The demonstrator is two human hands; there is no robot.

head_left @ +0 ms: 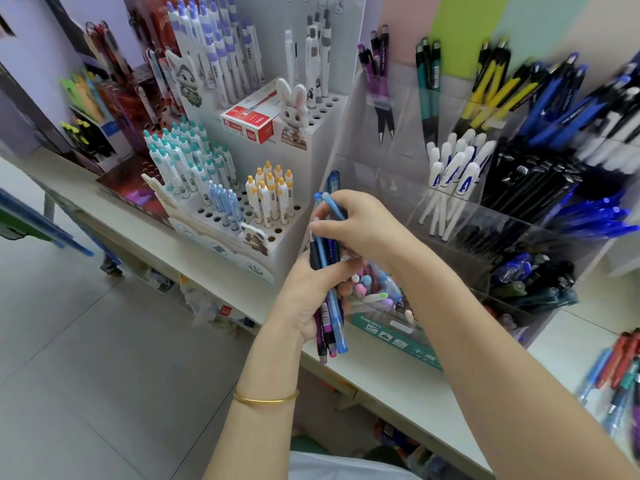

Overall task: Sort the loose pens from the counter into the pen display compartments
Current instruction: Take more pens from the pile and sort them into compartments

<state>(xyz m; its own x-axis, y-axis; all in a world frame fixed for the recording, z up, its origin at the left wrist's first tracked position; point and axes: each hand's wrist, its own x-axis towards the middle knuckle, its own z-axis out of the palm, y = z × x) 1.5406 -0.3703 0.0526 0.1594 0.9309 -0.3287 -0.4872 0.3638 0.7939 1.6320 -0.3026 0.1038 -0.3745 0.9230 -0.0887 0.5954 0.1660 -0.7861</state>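
My left hand (311,299) grips a bundle of several pens (329,327), blue, purple and black, held upright over the counter's front edge. My right hand (360,223) pinches a light blue pen (333,204) at the top of that bundle. Right behind the hands stands a clear acrylic pen display (408,188) with compartments of purple, teal, yellow, blue, white and black pens. A low compartment of pastel pens (370,289) lies just under my hands.
A white cardboard stand (284,244) with holes holds teal, light blue and orange-capped pens to the left. A red box (249,121) sits on its upper tier. Loose pens (620,372) lie on the white counter (415,379) at far right. Grey floor lies left.
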